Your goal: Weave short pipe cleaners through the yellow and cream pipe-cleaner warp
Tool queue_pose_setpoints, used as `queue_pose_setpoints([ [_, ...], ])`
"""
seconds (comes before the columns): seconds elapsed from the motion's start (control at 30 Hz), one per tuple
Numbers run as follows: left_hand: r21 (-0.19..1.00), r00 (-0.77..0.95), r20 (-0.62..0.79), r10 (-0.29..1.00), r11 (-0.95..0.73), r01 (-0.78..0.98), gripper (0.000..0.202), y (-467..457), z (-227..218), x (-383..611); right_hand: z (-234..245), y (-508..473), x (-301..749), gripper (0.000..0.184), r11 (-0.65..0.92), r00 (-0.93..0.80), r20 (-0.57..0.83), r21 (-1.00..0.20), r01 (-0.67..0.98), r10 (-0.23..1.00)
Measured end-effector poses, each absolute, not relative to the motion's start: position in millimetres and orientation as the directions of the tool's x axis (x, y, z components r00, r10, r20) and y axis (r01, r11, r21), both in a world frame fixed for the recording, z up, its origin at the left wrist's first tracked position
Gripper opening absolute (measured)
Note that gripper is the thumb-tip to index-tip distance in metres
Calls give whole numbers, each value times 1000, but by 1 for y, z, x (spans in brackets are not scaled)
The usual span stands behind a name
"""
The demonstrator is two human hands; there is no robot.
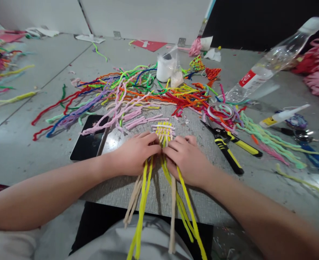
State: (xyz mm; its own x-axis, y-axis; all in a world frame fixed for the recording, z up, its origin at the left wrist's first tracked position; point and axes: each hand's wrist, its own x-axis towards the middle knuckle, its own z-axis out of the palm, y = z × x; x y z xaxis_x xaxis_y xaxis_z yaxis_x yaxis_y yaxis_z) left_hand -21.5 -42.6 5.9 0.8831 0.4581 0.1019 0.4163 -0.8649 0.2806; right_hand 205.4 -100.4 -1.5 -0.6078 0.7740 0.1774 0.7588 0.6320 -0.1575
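Observation:
A small woven patch (165, 130) of yellow, pink and pale strands lies on the table in front of me. Yellow and beige pipe cleaners (173, 209) run from it under my fingers and hang past the table's near edge. My left hand (139, 151) is closed on the strands at the lower left of the patch, fingertips pinched. My right hand (185, 157) grips strands at the lower right, fingers curled, close beside the left. The exact pinch points are hidden behind the fingers.
A phone (89, 139) lies left of my hands, pliers (228, 142) to the right. Piled coloured pipe cleaners (137, 86) spread behind, with a white roll (164, 68), a tape ring (220, 111), a plastic bottle (270, 65) and a glue tube (283, 115).

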Motion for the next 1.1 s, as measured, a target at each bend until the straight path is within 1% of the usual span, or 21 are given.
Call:
queue_pose_setpoints([
  [0.1,285,875,109,472,-858,427,10,-43,7,-21,-1,-99,206,12,604,-586,149,-195,772,797],
  [0.2,278,871,112,478,-857,434,10,-43,7,-20,-1,-98,205,16,570,-560,108,-205,796,821],
  [0.3,311,881,118,459,-859,406,12,-40,7,-21,-1,-97,203,17,542,-539,80,-219,811,838],
  [0.4,348,887,139,441,-860,373,15,-36,7,-22,-1,-98,203,17,538,-536,81,-244,807,840],
  [0.53,385,879,157,450,-848,365,16,-34,7,-24,-5,-97,204,19,551,-535,135,-248,797,834],
  [0.6,414,869,162,468,-831,371,14,-33,7,-26,-9,-96,206,18,562,-530,188,-254,787,827],
  [0.7,435,864,149,481,-816,380,14,-32,7,-28,-13,-91,207,16,605,-541,274,-301,737,795],
  [0.77,420,868,140,477,-822,384,21,-32,6,-28,-14,-88,208,17,633,-550,316,-334,698,773],
  [0.83,375,870,137,473,-838,396,27,-32,4,-28,-15,-85,208,19,641,-551,328,-344,686,767],
  [0.97,286,873,128,471,-860,423,28,-32,2,-26,-14,-83,208,20,636,-561,301,-345,690,771],
  [1.03,282,873,123,472,-860,425,26,-31,2,-27,-15,-84,207,19,638,-566,294,-347,688,770],
  [1.1,314,878,121,463,-857,409,22,-30,2,-28,-16,-86,206,20,630,-555,298,-343,697,777],
])
